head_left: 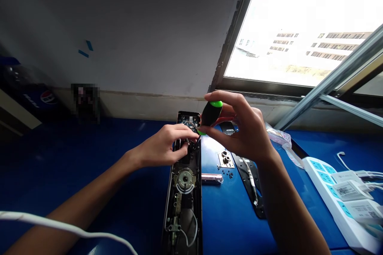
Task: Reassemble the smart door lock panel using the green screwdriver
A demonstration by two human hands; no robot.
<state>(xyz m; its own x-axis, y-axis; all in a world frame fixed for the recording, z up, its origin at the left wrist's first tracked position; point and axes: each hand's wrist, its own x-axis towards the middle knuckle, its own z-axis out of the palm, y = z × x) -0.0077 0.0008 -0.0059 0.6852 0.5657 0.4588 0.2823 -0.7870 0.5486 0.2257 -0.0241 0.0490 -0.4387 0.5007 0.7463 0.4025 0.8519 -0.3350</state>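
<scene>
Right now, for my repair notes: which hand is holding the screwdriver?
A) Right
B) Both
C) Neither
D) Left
A: the right hand grips the black-and-green screwdriver in its fingers, while the left hand is on the opened door lock.

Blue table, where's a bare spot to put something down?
The biggest bare patch of the blue table lies left of the opened door lock. Another runs between the black plate and the white power strip. It's crowded around the lock, by the left hand and right hand, and near the small screws and pink tube.
</scene>
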